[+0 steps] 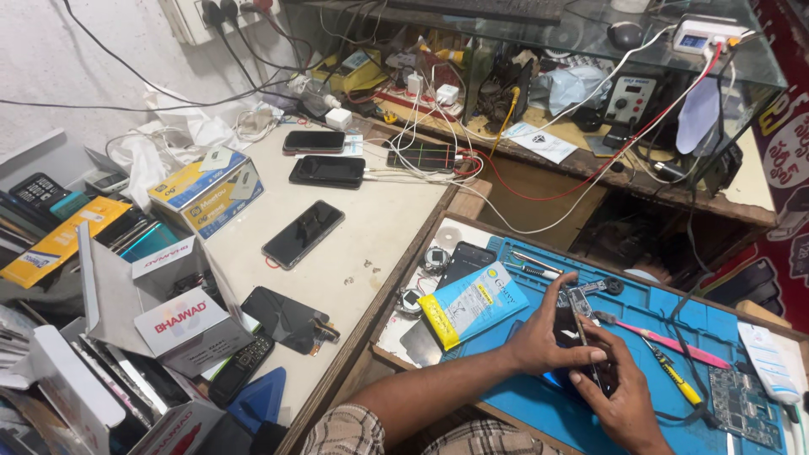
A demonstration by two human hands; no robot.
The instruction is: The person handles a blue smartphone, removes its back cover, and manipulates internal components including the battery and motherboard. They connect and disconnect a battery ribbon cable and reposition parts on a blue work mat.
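Blue rubber mat (649, 316) lies under both hands; the left hand (539, 337) is curled around a dark phone (566, 324), thumb and fingers clasping its edges; the right hand (619, 392) pinches a thin metal tool (583, 333) against the phone's upper side, fingers closed on the shaft; the phone sits between the two palms, just above the mat. Just beyond the left hand rests a blue and yellow packet (472, 302); just beside the right hand lie a pink-handled tool (670, 341) and a yellow-handled screwdriver (674, 379); near the right wrist sits a bare circuit board (746, 409). Well beyond the left forearm, several black phones (303, 233) lie flat on a pale table (379, 227).
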